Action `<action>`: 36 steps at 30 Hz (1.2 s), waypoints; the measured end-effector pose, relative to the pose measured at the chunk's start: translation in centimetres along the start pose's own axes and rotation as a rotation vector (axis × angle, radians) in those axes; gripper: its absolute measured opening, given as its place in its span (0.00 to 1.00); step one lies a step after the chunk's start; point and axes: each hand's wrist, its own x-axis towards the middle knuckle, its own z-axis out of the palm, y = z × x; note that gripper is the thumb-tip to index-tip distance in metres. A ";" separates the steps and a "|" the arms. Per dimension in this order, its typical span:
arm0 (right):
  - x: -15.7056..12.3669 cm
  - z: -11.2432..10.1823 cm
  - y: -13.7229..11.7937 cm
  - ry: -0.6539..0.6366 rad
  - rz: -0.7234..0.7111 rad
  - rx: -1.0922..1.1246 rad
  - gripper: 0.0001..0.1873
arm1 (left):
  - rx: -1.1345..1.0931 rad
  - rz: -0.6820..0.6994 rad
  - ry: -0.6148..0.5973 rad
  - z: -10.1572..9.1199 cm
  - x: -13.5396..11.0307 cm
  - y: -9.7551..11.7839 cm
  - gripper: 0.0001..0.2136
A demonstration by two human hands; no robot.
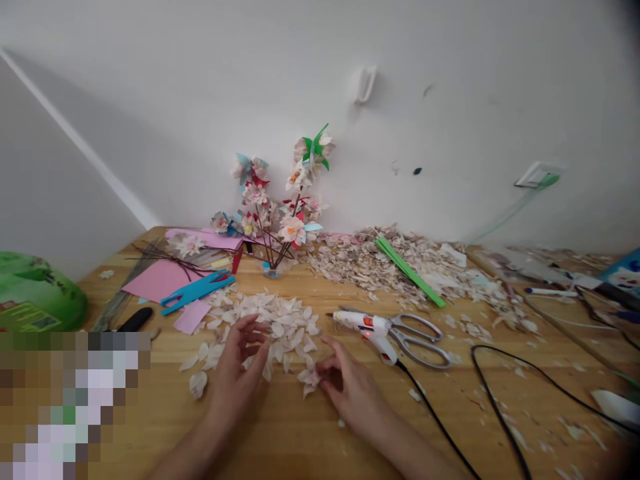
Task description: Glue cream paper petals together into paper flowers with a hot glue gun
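Note:
My left hand (241, 363) hovers at the near edge of a pile of pale petals (287, 317), its fingers curved and apart with nothing visible between them. Pinched in the fingertips of my right hand (347, 387) is a small whitish-pink flower (309, 379), just above the wooden table (285, 447). One more small pale bloom (198, 385) lies left of my left hand. Beyond my right hand rests a white glue gun (367, 325) with a red light showing. Scissors (425, 353) with grey handles lie against it.
Finished flowers on stems (295, 230) stand in a small clear holder by the wall. A heap of dry petals (350, 257) carries green strips (410, 270). Pink sheets (160, 287) and blue strips (197, 292) lie left. A black cord (493, 393) loops across the right side.

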 end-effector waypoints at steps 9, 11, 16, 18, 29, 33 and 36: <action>-0.8 -1.6 0.3 -0.160 0.042 0.137 0.43 | -0.151 -0.037 0.224 -1.3 2.0 0.9 0.20; -0.9 -1.9 0.2 -0.183 0.047 0.180 0.44 | -0.139 -0.054 0.295 -1.9 2.5 1.0 0.18; -0.6 -2.5 -0.1 -0.172 0.056 0.241 0.45 | -0.194 -0.075 0.393 -2.9 3.0 0.6 0.15; -0.5 -3.1 -0.4 -0.170 0.060 0.193 0.45 | -0.217 -0.085 0.402 -3.1 3.1 0.5 0.15; -2.3 -9.3 0.7 -0.313 0.088 -0.338 0.28 | 0.238 0.112 0.143 -2.8 2.7 -0.2 0.18; -2.7 -11.8 1.7 -0.336 0.162 -0.380 0.25 | 0.446 0.129 -0.277 -2.9 1.7 0.7 0.17; -1.8 -12.8 2.7 -0.270 0.208 -0.376 0.17 | 0.487 0.150 -0.485 -3.2 1.4 1.6 0.19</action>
